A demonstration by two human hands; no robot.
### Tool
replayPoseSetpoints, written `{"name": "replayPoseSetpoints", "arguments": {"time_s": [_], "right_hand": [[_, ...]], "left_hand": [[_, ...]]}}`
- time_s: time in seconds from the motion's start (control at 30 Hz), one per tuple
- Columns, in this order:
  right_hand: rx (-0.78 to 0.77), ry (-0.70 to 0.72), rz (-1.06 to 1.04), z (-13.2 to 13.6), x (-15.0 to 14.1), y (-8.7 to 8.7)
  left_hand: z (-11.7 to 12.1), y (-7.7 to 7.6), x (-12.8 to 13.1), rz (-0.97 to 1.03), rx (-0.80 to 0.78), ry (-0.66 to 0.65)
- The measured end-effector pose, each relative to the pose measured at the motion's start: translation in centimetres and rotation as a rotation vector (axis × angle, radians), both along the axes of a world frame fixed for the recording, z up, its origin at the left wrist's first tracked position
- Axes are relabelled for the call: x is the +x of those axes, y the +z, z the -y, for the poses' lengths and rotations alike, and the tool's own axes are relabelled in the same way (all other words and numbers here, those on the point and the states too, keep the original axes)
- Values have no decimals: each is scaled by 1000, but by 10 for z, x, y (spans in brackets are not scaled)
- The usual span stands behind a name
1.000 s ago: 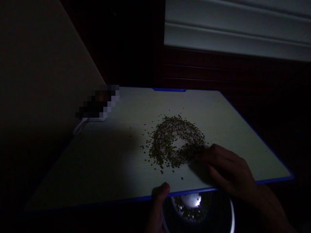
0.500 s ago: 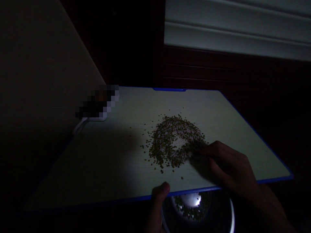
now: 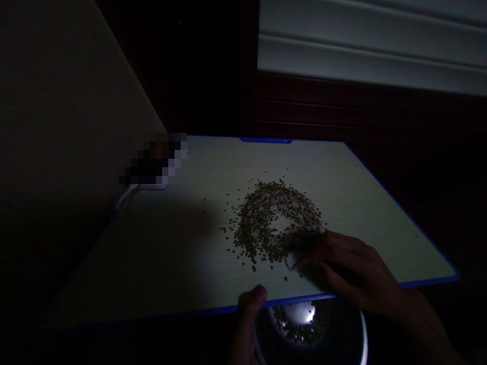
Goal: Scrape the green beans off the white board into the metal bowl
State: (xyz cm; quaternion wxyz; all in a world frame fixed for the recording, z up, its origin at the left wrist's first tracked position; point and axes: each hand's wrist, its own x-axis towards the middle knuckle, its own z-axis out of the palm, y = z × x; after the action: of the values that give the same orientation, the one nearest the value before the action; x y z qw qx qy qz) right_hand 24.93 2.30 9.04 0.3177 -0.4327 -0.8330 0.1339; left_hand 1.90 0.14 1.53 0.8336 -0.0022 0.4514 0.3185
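On the pale folding table (image 3: 380, 218), small green beans (image 3: 254, 223) lie in a loose heap mixed with whitish grains (image 3: 281, 223). My right hand (image 3: 353, 266) is at the heap's near right side, fingers bent around a thin, pale-edged, seemingly see-through piece (image 3: 292, 261). Its kind is unclear in the dark. A shiny metal bowl (image 3: 364, 339) with some green beans inside is below the near table edge. My left hand (image 3: 246, 324) is closed at the bowl's left rim, its thumb over the blue table edge; its other fingers are hidden.
A blurred-out, white-edged object (image 3: 154, 186) with a strap (image 3: 125, 197) lies at the table's far left, near a wall (image 3: 76, 101). Behind the table are dark red wood panels (image 3: 323, 111) and pale slats (image 3: 361, 56). Stray beans surround the heap. The light is dim.
My right hand has turned and moved slightly toward me and left at the heap's edge. The pale-edged piece under its fingers now shows. My left hand and the bowl stay put.
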Motion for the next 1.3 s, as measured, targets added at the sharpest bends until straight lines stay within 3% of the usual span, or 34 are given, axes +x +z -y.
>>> {"name": "replayPoseSetpoints", "arguments": {"time_s": [0.4,0.6,0.7,1.03,1.2,1.3], "right_hand": [[-58,43,-7,2,1,0],[-83,70,5,2,1,1],[-116,90,1,3,1,1],[-127,116,-18,4,0,3],[-121,132,-28,4,0,3],[-133,131,-19,4,0,2]], "left_hand": [[-1,-1,-3,-27,54,-25],[-8,0,-2,-108,342,-65],[-9,0,-1,-117,393,-65],[-12,-9,0,-117,361,28],[-3,-4,-1,-24,121,25],[1,-2,1,-24,80,38]]}}
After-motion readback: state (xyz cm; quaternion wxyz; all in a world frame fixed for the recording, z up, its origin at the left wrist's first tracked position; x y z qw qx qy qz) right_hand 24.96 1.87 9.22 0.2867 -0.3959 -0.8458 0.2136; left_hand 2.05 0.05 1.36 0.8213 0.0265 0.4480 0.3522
